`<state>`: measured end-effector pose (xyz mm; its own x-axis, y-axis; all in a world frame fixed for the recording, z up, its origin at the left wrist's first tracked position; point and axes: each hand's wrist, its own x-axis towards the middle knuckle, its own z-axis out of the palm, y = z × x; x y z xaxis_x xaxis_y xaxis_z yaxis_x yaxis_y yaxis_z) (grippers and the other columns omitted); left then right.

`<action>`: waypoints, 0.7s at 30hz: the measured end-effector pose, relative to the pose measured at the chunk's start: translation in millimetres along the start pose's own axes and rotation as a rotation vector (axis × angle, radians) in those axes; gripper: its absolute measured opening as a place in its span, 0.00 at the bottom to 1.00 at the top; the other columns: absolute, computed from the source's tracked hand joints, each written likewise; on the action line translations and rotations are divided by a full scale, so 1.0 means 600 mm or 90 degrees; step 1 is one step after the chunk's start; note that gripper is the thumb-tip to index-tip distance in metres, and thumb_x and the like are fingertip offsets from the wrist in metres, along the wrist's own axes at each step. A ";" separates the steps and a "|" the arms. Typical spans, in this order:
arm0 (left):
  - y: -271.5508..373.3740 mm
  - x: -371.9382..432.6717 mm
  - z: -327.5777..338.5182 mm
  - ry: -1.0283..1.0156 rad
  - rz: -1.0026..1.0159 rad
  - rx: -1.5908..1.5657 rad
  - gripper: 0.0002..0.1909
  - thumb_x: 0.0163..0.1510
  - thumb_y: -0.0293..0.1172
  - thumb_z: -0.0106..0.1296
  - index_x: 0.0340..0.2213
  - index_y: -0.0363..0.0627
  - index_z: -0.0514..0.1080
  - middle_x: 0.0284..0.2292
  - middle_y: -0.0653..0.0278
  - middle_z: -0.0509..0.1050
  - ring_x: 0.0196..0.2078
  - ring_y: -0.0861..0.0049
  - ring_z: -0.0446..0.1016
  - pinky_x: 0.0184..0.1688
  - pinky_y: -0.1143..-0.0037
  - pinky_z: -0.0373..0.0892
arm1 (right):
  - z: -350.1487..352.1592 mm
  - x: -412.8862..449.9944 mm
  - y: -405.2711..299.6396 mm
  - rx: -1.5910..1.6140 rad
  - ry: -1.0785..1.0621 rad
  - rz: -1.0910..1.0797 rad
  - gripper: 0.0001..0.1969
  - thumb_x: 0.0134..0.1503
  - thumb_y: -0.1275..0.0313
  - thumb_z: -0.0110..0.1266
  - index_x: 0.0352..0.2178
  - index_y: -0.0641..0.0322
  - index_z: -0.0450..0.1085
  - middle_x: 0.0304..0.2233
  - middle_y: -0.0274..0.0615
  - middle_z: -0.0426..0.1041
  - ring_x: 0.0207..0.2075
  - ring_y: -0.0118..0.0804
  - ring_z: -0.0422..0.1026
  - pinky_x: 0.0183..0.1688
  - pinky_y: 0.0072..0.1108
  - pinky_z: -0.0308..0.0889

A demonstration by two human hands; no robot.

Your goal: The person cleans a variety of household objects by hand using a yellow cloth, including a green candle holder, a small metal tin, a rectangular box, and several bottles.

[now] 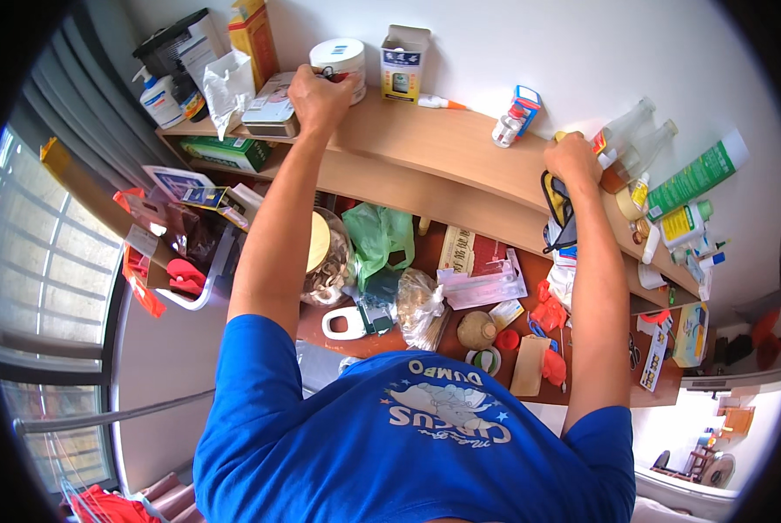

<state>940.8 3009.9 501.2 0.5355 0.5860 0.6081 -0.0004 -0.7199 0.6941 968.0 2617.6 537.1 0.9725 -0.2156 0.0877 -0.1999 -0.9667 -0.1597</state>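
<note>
My left hand (322, 98) is raised to the upper shelf, its fingers closed around a small dark and red item (335, 76), too covered to name. Behind it stands a white round tub (342, 53) with a lid; a flat tin box (273, 104) lies beside my wrist. At the shelf's right part is my right hand (572, 159), fingers curled, next to glass bottles (645, 151). Something yellow (561, 136) shows at its fingertips. Below it, a black and yellow fabric item (560, 210) hangs over the shelf edge; whether my fingers grip it is hidden.
Along the wall stand an open carton (403, 65), a small bottle (508, 126) and a green tube (697, 175). Under the shelf (423, 137), the red-brown table holds a large jar (328, 261), a green plastic bag (380, 235) and a round gourd-like pot (476, 329). A filled bin (201, 295) stands left.
</note>
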 end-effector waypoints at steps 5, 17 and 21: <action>0.012 -0.049 0.014 0.048 0.050 -0.056 0.28 0.37 0.45 0.72 0.28 0.32 0.72 0.30 0.45 0.76 0.34 0.52 0.76 0.40 0.61 0.72 | -0.001 -0.027 0.009 -0.003 0.063 -0.064 0.29 0.60 0.55 0.50 0.50 0.74 0.63 0.46 0.65 0.75 0.50 0.62 0.74 0.51 0.46 0.69; 0.028 -0.048 -0.014 0.001 0.017 -0.036 0.27 0.38 0.44 0.73 0.31 0.32 0.74 0.33 0.45 0.78 0.37 0.54 0.78 0.42 0.63 0.73 | 0.012 -0.146 -0.104 0.125 0.004 -0.396 0.24 0.59 0.53 0.54 0.45 0.64 0.67 0.34 0.63 0.77 0.37 0.65 0.76 0.40 0.47 0.70; 0.010 -0.013 -0.005 -0.027 0.020 -0.006 0.24 0.42 0.40 0.70 0.32 0.30 0.73 0.35 0.42 0.77 0.39 0.49 0.77 0.42 0.60 0.73 | 0.035 -0.124 -0.201 0.082 -0.004 -0.443 0.26 0.59 0.53 0.54 0.47 0.66 0.65 0.38 0.58 0.78 0.41 0.61 0.76 0.44 0.43 0.71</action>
<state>934.2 3001.8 501.6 0.5708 0.5469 0.6125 -0.0256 -0.7337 0.6790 922.1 2753.4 529.1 0.8704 0.4469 0.2068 0.4832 -0.8559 -0.1844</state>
